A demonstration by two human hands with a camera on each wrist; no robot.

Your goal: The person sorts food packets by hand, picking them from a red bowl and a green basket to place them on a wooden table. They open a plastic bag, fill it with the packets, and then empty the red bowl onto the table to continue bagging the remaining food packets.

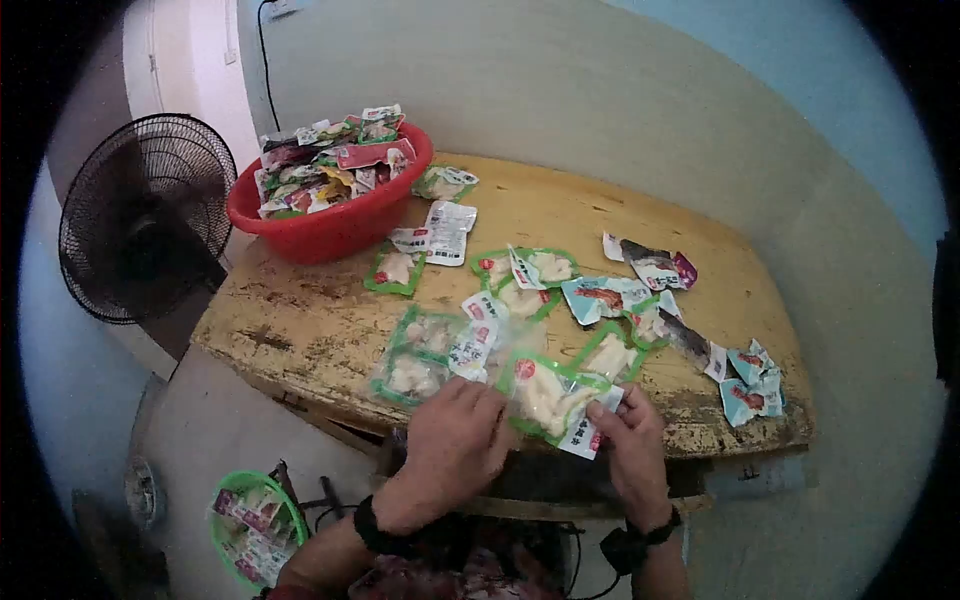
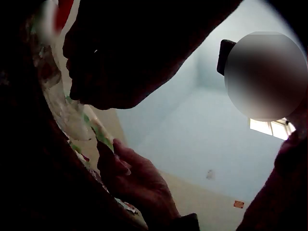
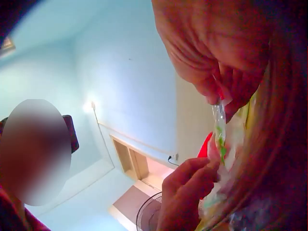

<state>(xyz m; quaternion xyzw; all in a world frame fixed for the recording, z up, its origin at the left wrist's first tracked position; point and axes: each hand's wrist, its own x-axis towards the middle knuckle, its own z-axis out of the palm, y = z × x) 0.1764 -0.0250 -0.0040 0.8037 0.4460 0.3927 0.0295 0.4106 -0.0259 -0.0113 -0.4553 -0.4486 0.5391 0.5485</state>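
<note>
My right hand (image 1: 636, 440) pinches the right edge of a clear, green-bordered packet (image 1: 540, 396) with pale food inside, held over the table's front edge. At the packet's left side is my left hand (image 1: 455, 440), fingers curled, gripping clear plastic beside it. A clear bag (image 1: 415, 350) holding green-edged packets lies on the table just beyond the left hand. In the right wrist view the right hand (image 3: 216, 43) pinches the packet's edge, with the left hand (image 3: 190, 192) at its other end. The left wrist view shows the left hand (image 2: 120, 57) dark, the right hand (image 2: 139, 185) below it.
A red basin (image 1: 330, 225) heaped with packets stands at the table's back left. Several loose packets lie across the yellow table (image 1: 560, 205), some blue and some dark at the right. A fan (image 1: 145, 220) stands at left, and a green basket (image 1: 225, 490) with packets is on the floor.
</note>
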